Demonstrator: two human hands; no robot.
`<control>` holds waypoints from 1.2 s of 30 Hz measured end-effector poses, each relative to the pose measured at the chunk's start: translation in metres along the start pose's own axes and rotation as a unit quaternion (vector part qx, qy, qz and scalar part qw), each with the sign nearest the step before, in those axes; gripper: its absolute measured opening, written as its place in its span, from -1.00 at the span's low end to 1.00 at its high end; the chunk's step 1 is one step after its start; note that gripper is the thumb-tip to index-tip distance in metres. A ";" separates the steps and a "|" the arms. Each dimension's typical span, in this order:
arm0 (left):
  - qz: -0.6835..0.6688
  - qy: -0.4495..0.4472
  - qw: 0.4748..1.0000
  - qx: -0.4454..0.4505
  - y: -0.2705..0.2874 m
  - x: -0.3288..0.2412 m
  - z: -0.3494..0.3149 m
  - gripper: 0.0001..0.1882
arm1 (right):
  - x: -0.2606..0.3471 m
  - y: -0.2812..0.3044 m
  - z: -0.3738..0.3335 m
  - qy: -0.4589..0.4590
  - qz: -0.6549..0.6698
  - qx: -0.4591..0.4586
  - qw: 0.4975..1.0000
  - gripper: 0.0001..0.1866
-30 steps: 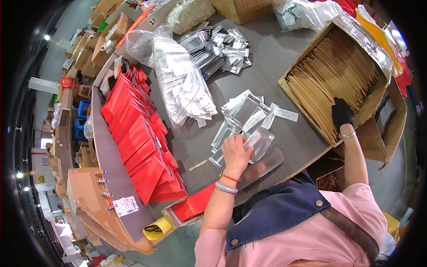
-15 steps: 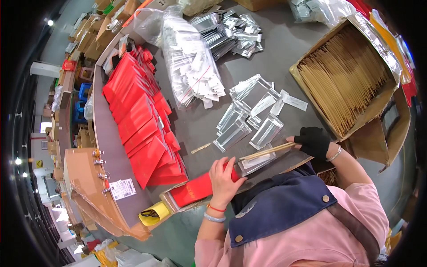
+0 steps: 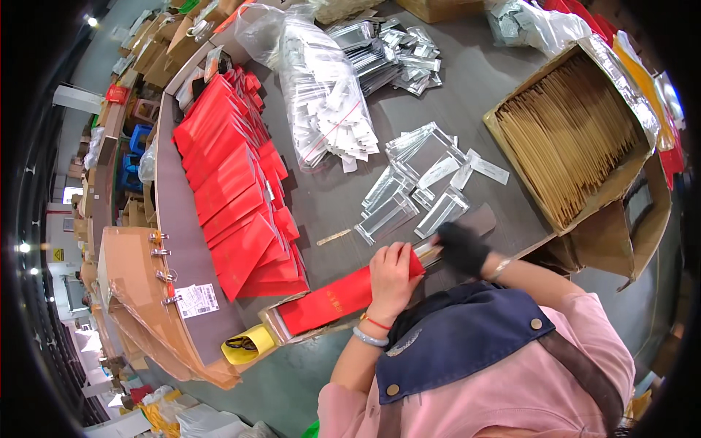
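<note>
A long red paper packet lies slanted along the table's near edge. My left hand is closed on its right end, fingers together over the top. Thin tan sticks show at that end, partly inside the packet or behind my fingers. My right hand, in a black fingerless glove, is at the sticks' outer ends. Motion blurs it, so I cannot make out its grip. Just beyond lie several clear-and-silver flat sachets. A short flat tan strip lies to their left.
Red packets overlap in a long row at left. A plastic bag of white sachets lies mid-table, with silver sachets beyond. An open carton of tan sticks stands at right. A yellow holder sits at the near-left edge.
My right hand has moved left and nearer, bringing the thin sticks to the red packet's right end. Much less of the sticks now shows. My left hand has shifted right along the packet.
</note>
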State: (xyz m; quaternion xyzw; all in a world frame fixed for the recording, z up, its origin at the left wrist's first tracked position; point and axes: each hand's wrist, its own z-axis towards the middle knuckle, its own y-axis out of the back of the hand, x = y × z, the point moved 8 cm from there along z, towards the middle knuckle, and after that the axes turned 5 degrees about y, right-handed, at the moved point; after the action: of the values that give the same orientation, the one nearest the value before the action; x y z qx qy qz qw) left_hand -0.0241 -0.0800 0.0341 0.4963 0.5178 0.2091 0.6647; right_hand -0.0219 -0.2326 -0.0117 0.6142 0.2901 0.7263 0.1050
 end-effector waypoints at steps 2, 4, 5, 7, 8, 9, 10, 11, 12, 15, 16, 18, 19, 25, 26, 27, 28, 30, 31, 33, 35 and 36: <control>-0.015 -0.027 0.999 -0.021 0.001 -0.004 0.006 -0.29 | 0.031 -0.006 0.008 0.013 0.082 0.003 0.997 -0.63; 0.010 -0.049 0.999 -0.001 0.009 -0.014 0.010 -0.32 | 0.036 0.003 0.008 0.034 0.012 0.032 0.999 -0.52; 0.035 -0.065 0.997 0.019 0.011 -0.017 0.011 -0.36 | 0.050 0.025 0.008 0.112 -0.118 0.004 0.987 -0.43; 0.052 -0.078 0.994 0.060 0.017 -0.021 0.015 -0.49 | 0.047 0.024 0.008 0.116 -0.279 0.093 0.949 -0.38; 0.070 -0.085 0.986 0.126 0.020 -0.024 0.016 -0.54 | 0.045 0.029 0.008 0.114 -0.279 0.094 0.949 -0.38; 0.092 -0.085 0.974 0.188 0.030 -0.023 0.014 -0.59 | 0.041 0.030 0.009 0.079 -0.280 0.132 0.948 -0.36; 0.095 -0.090 0.979 0.154 0.051 -0.012 0.015 -0.73 | 0.037 0.030 0.007 0.042 -0.279 0.171 0.944 -0.35; 0.098 -0.083 0.986 0.107 0.077 0.004 0.016 -0.82 | 0.040 0.044 0.008 0.049 -0.282 0.124 0.950 -0.35; 0.090 -0.097 0.990 0.040 0.106 0.020 0.023 -0.88 | 0.036 0.063 0.006 0.022 -0.263 0.066 0.962 -0.34; 0.293 0.004 0.942 -0.163 0.160 0.076 0.016 -0.72 | 0.043 0.087 0.002 0.005 -0.236 -0.022 0.972 -0.32; 0.228 0.052 0.959 -0.161 0.151 0.086 0.010 -0.63 | 0.049 0.083 0.004 0.007 -0.272 0.002 0.962 -0.32; 0.127 0.112 0.973 -0.159 0.105 0.086 -0.009 -0.38 | 0.058 0.073 0.007 0.008 -0.317 0.030 0.948 -0.34; 0.078 0.148 0.977 -0.131 0.075 0.084 -0.022 -0.22 | 0.063 0.069 0.008 0.011 -0.314 0.032 0.949 -0.34; -0.037 0.284 0.953 -0.099 0.009 0.084 -0.048 0.03 | 0.072 0.048 0.012 0.047 -0.307 0.081 0.947 -0.38; -0.069 0.279 0.952 -0.101 0.010 0.085 -0.048 0.04 | 0.072 0.047 0.011 0.049 -0.306 0.083 0.947 -0.38; -0.069 0.280 0.952 -0.102 0.010 0.087 -0.049 0.04 | 0.074 0.043 0.011 0.064 -0.307 0.093 0.945 -0.39; -0.077 0.278 0.952 -0.099 0.009 0.089 -0.050 0.04 | 0.076 0.040 0.011 0.079 -0.307 0.102 0.943 -0.39; -0.084 0.276 0.953 -0.094 0.009 0.091 -0.049 0.05 | 0.072 0.027 0.017 0.059 -0.291 0.143 0.944 -0.39; -0.083 0.281 0.952 -0.089 0.009 0.090 -0.048 0.04 | 0.067 0.016 0.017 0.036 -0.274 0.185 0.943 -0.39; -0.082 0.282 0.953 -0.082 0.008 0.087 -0.045 0.04 | 0.068 -0.024 0.023 0.064 -0.257 0.208 0.942 -0.31; -0.073 0.256 0.962 -0.068 0.008 0.082 -0.038 0.02 | 0.078 -0.043 0.026 0.138 -0.240 0.158 0.948 -0.30; -0.069 0.254 0.962 -0.072 0.012 0.084 -0.034 0.02 | 0.079 -0.041 0.028 0.142 -0.239 0.154 0.948 -0.30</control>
State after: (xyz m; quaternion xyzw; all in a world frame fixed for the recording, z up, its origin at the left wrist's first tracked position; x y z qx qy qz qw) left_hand -0.0204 0.0064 0.0048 0.3410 0.6862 0.3187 0.5579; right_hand -0.0215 -0.1511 0.0336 0.4262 0.5489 0.7058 0.1378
